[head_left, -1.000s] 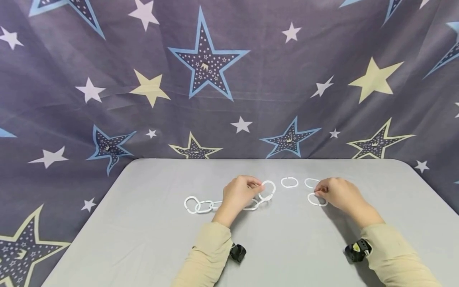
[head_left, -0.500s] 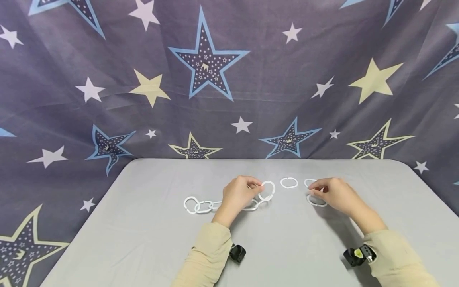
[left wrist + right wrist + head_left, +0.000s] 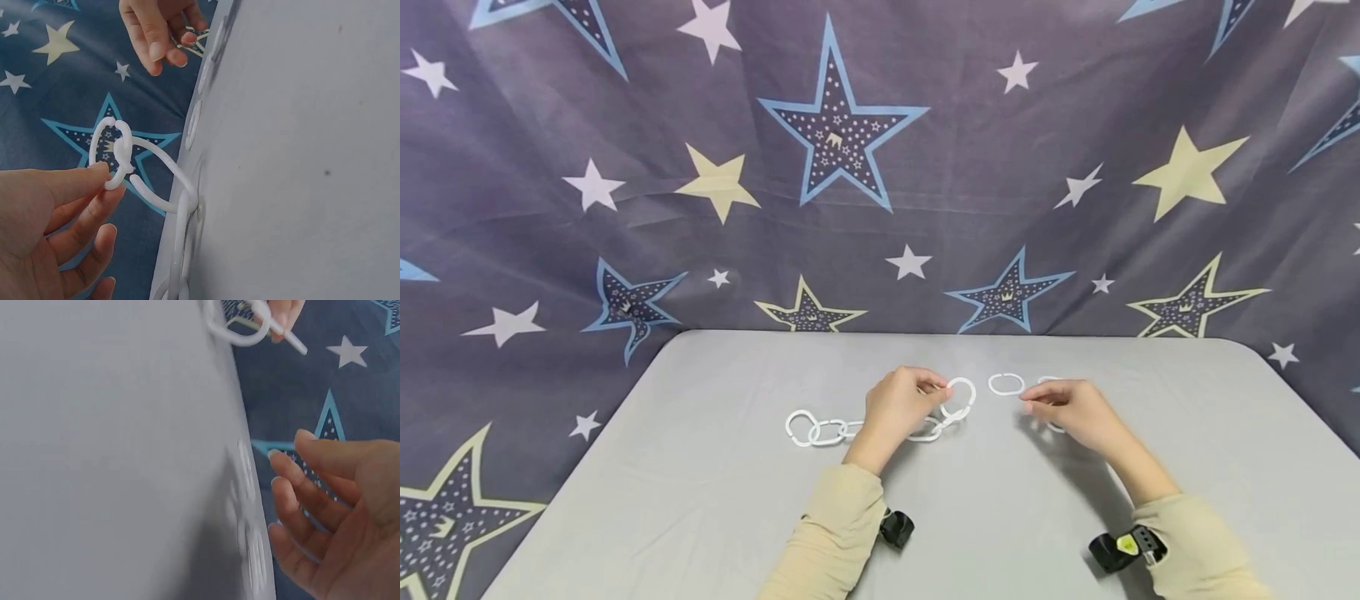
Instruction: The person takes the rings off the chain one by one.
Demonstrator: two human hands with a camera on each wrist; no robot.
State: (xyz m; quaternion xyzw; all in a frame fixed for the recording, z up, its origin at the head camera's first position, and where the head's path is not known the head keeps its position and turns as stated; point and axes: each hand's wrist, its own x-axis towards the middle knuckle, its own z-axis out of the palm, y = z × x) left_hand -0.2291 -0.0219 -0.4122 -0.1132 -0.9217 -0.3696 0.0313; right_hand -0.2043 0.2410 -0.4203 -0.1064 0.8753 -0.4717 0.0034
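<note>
In the head view the left hand (image 3: 898, 412) pinches the raised end ring (image 3: 961, 382) of a chain of white links (image 3: 827, 432), which trails leftward on the table and passes partly behind the hand. The left wrist view shows thumb and fingertips on that ring (image 3: 94, 147), with a linked one (image 3: 164, 156) hanging from it. The right hand (image 3: 1075, 412) hovers over the table, fingers relaxed and holding nothing, as the right wrist view also shows (image 3: 344, 512). Two loose links (image 3: 1049, 380) (image 3: 1056, 428) lie partly hidden behind it.
Another loose white link (image 3: 1006, 384) lies between the hands near the back of the grey table (image 3: 700, 500). A dark cloth with stars (image 3: 925, 192) hangs behind the table. Black wrist devices (image 3: 897, 529) (image 3: 1116, 551) are on both arms.
The right hand has moved left, from beside the loose links to between them and the single link. The left hand and the chain have stayed in place.
</note>
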